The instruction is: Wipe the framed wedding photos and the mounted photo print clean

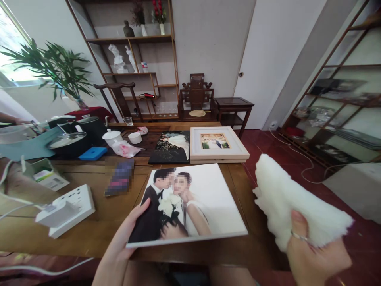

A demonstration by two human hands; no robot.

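My left hand grips the left edge of a wedding photo panel, thumb on its face and the other fingers hidden beneath. The panel is tilted up towards me over the near part of the table and shows a couple with white flowers. Off to the right, clear of the panel, my right hand is closed round a fluffy white cloth; a ring shows on one finger. Behind the panel lie a dark photo album and a pale framed picture side by side.
On the wooden table at left are a white power strip, a small open box, a phone-like object, a blue box, and a white teapot. Another person's hand shows at far left.
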